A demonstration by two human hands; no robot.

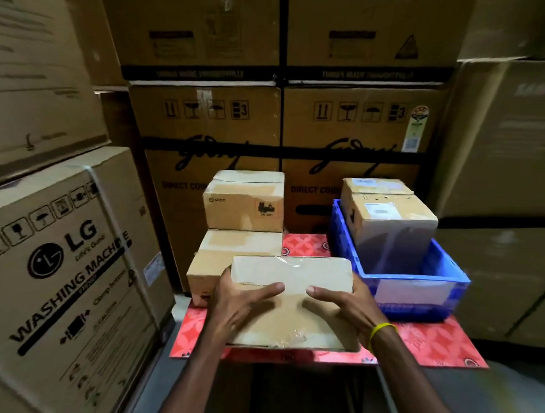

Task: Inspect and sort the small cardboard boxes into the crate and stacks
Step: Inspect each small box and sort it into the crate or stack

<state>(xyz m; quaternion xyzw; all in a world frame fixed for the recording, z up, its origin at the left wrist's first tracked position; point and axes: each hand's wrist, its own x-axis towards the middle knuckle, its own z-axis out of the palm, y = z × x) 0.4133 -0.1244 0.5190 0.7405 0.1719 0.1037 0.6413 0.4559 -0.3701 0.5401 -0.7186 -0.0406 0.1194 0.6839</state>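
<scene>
You're holding small taped brown cardboard box (290,275) over red patterned table (430,340), left hand (237,303) and right hand (345,302) both clasping its sides, fingers (268,290) lying across near face; blue plastic crate (422,278) sitting just right.

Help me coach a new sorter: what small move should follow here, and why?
Probably tilt the held box to check another face. The left hand and right hand grip its sides between the stack of boxes and the blue crate, whose front space looks free.
</scene>
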